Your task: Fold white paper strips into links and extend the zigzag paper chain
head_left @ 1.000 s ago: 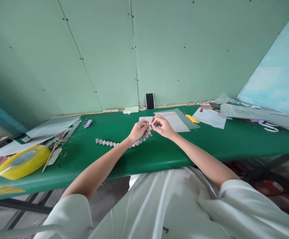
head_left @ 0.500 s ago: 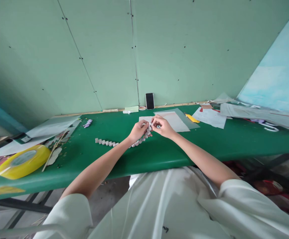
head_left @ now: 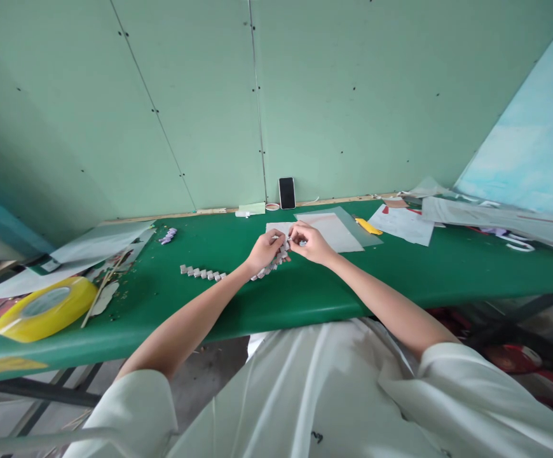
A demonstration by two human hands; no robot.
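A pale zigzag chain of folded paper links (head_left: 203, 273) runs over the green table, passes under my left forearm and rises at its other end between my hands. My left hand (head_left: 263, 252) is closed around that raised end, thumb on top. Close beside it on the right, my right hand (head_left: 315, 245) pinches at the chain's tip with thumb and forefinger. A small whitish bit shows between the fingertips; its exact shape is too small to make out. White paper sheets (head_left: 336, 232) lie just behind my hands.
A yellow tape roll (head_left: 45, 310) and thin sticks lie at the left, near a small purple folded piece (head_left: 168, 236). A phone (head_left: 286, 193) leans on the wall. A yellow cutter (head_left: 368, 226) and papers (head_left: 403, 224) are at the right. The table's front edge (head_left: 300, 320) is near my body.
Both hands stay in nearly the same place, with only slight finger movement at the chain's tip. The chain's free end has shifted slightly left.
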